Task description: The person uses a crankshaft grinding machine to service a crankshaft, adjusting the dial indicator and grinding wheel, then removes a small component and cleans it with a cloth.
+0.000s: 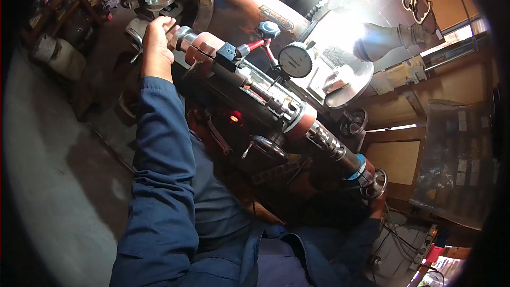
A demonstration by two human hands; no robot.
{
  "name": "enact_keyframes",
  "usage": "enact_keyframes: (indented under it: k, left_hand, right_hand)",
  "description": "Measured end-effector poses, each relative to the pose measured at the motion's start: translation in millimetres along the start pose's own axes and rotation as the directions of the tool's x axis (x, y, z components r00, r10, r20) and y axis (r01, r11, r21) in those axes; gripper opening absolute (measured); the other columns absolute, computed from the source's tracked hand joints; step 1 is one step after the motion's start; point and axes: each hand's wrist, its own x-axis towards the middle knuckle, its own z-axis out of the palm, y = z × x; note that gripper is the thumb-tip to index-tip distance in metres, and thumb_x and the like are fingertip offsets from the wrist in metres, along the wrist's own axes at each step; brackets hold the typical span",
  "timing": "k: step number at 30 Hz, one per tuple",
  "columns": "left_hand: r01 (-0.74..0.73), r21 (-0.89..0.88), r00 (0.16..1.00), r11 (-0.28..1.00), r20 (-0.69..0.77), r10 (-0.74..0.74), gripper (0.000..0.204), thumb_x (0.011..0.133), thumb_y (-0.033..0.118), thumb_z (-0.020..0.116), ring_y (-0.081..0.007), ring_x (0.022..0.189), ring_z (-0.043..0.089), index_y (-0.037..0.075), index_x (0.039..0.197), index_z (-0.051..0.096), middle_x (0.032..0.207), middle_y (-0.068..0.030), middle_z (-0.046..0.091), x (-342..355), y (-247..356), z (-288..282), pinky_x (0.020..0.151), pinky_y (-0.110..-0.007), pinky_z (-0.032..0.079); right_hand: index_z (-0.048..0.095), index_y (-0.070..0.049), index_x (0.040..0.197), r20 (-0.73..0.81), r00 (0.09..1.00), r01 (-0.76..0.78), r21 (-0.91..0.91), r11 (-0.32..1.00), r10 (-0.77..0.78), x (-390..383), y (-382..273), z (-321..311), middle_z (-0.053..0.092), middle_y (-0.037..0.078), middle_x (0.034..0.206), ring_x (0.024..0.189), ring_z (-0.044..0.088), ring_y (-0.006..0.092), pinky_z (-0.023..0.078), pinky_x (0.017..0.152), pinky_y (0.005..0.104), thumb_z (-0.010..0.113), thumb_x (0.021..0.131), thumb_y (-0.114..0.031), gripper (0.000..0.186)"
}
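Note:
My left hand (158, 48) is closed around the round steel knob (184, 37) at the upper-left end of a long machine spindle assembly. My right hand (378, 206), partly hidden, is at the lower rim of a small metal handwheel (380, 182) at the opposite end. Between them a bright steel shaft (279, 101) lies in the assembly, with a reddish collar (302, 120) around it. A round dial gauge (295, 60) sits above the shaft on a red jointed arm (254, 46) with a dark blue clamp knob (268, 30).
A lower handwheel (269, 148) faces me, near a glowing red light (234, 119). Behind stand a large reddish machine housing (255, 5) and a brightly lit metal disc (350, 85). A plastic sheet (451, 159) hangs at the right, with cables (398, 234) below.

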Motion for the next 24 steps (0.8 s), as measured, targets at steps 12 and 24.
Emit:
enact_keyframes:
  k: [12, 24]
  left_hand:
    - [0.002, -0.023, 1.0, 1.0, 0.015, -0.002, 0.031, 0.082, 0.022, 0.066, -0.019, 0.09, 0.068, 0.01, 0.108, 0.054, 0.107, -0.006, 0.07, -6, 7, -2, 0.067, -0.029, 0.054]
    - [-0.017, -0.056, 1.0, 0.998, 0.014, 0.018, 0.025, 0.082, 0.021, 0.065, -0.0221, 0.091, 0.068, 0.009, 0.103, 0.058, 0.104, -0.0074, 0.07, 3, 4, 2, 0.077, -0.034, 0.054]
  right_hand:
    - [0.066, 0.004, 0.103, 0.037, 0.997, -0.081, 0.441, 0.894, 0.072, -33, -38, -44, 0.066, 0.004, 0.092, 0.08, 0.059, 0.011, 0.048, 0.071, 0.0276, 0.063, 0.099, -0.025, 0.03]
    - [0.066, -0.002, 0.103, 0.162, 0.946, -0.322, 0.555, 0.767, 0.28, 22, 14, -10, 0.066, 0.0, 0.09, 0.076, 0.061, 0.0108, 0.05, 0.068, 0.028, 0.059, 0.099, -0.022, 0.022]
